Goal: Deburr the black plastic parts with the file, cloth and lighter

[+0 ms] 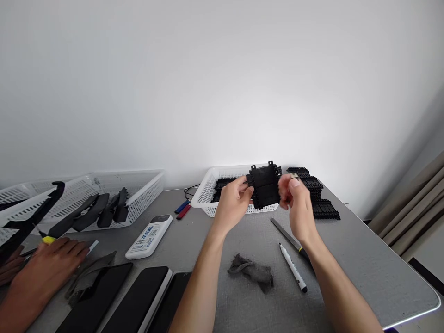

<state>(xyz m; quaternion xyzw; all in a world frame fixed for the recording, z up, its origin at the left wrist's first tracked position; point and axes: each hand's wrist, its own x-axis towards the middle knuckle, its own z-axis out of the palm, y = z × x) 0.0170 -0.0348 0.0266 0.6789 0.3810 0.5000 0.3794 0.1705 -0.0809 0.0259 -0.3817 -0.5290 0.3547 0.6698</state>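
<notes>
While the left hand grasps a black panel, the right hand curls beside its edge, a metallic piece at the thumb, its hold unclear.

The panel is before the basket.

The head camera looks forward and down from close above the desk (near right corner in view) toward the wall.

A plain white wall, brightest near its middle, backs the grey round-cornered desk. A taupe curtain hangs at right.
</notes>
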